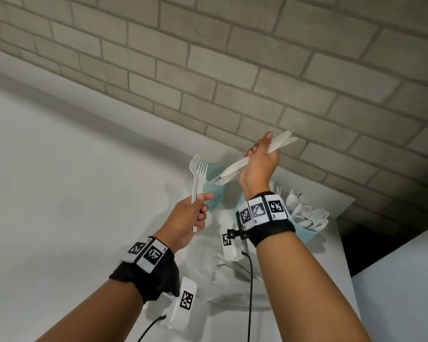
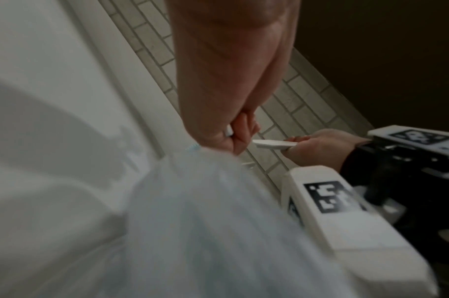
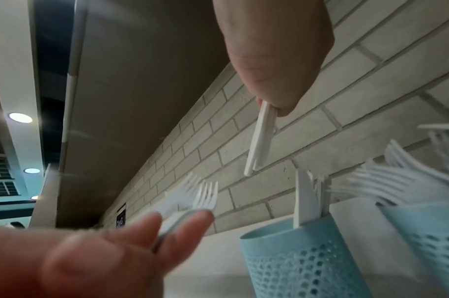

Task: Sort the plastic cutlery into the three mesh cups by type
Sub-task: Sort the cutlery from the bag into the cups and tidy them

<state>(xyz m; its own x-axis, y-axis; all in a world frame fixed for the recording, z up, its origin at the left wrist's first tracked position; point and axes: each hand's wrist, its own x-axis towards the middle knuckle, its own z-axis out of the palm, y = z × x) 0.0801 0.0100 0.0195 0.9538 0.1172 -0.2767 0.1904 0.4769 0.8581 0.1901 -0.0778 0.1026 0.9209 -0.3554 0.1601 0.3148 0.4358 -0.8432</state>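
Note:
My left hand [image 1: 200,206] grips the handles of two white forks [image 1: 198,172], tines up, left of a blue mesh cup [image 1: 215,192]. My right hand [image 1: 258,150] holds a bundle of white knives [image 1: 235,167] slanted above that cup, handle ends lowest. In the right wrist view the knives [image 3: 260,139] hang just above the cup [image 3: 302,260], which has knives [image 3: 304,199] standing in it. Right of it, a second cup [image 3: 438,248] holds forks [image 3: 397,179]. A third cup [image 1: 309,233] at the right holds spoons [image 1: 306,213]. My right wrist hides most of the middle cup in the head view.
The cups stand on a white counter [image 1: 72,181] against a grey brick wall [image 1: 257,70]. A few white pieces [image 1: 235,266] lie on the counter below my right wrist. The counter ends at the right, with a dark gap [image 1: 361,248] beyond.

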